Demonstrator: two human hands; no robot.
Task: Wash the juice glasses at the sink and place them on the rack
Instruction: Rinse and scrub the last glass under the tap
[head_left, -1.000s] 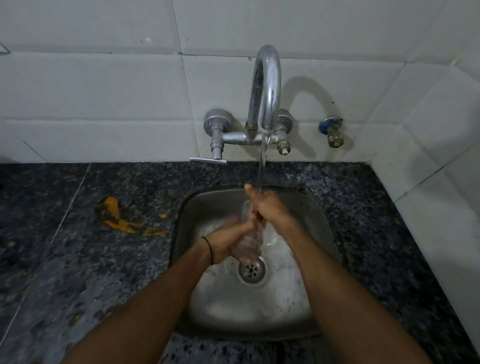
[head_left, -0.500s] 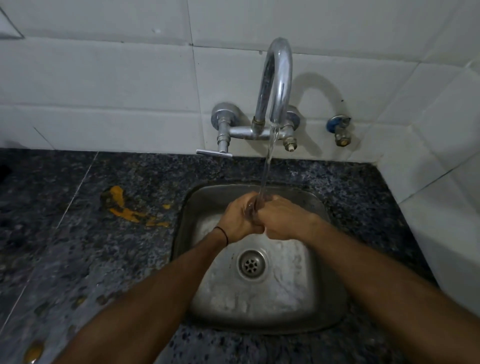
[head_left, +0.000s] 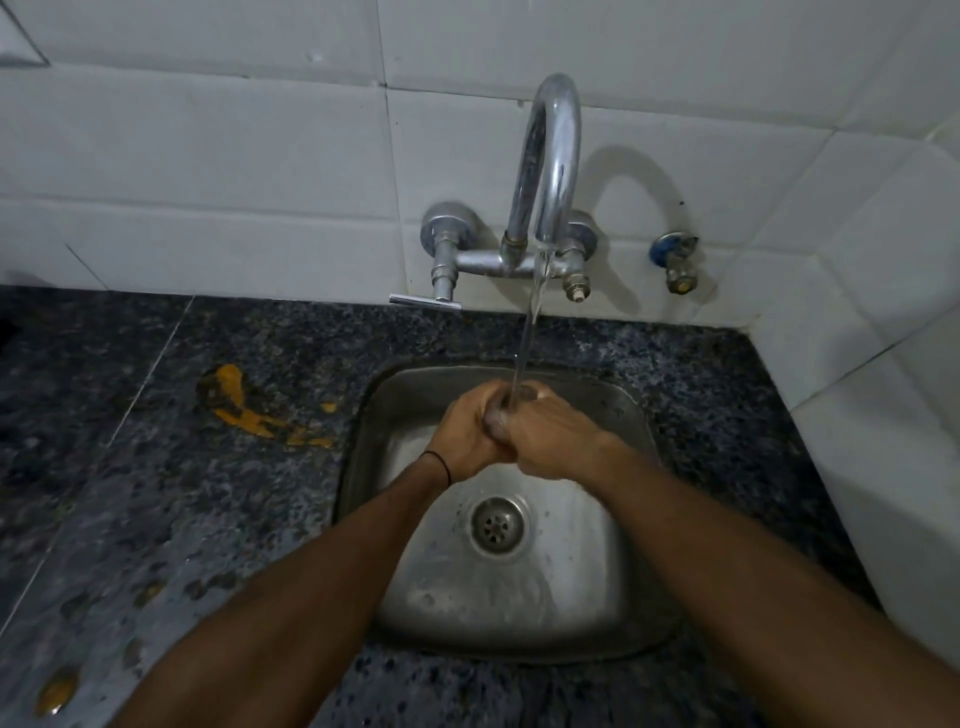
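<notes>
You are standing in a kitchen, by its look a household one, at the washing-up corner. You are looking down at a small stainless-steel sink (head_left: 597, 587) sitting in a dark speckled stone counter (head_left: 156, 493), with a round drain (head_left: 497, 526) in its floor. White tiles (head_left: 208, 156) are covering the wall behind and the wall to your right. A wall-mounted chrome tap (head_left: 550, 166) with a gooseneck spout is running water (head_left: 530, 332) into the basin, a small stopcock (head_left: 675, 260) is sticking out beside it, and orange food smears (head_left: 228, 382) are lying on the counter left of the sink.
</notes>
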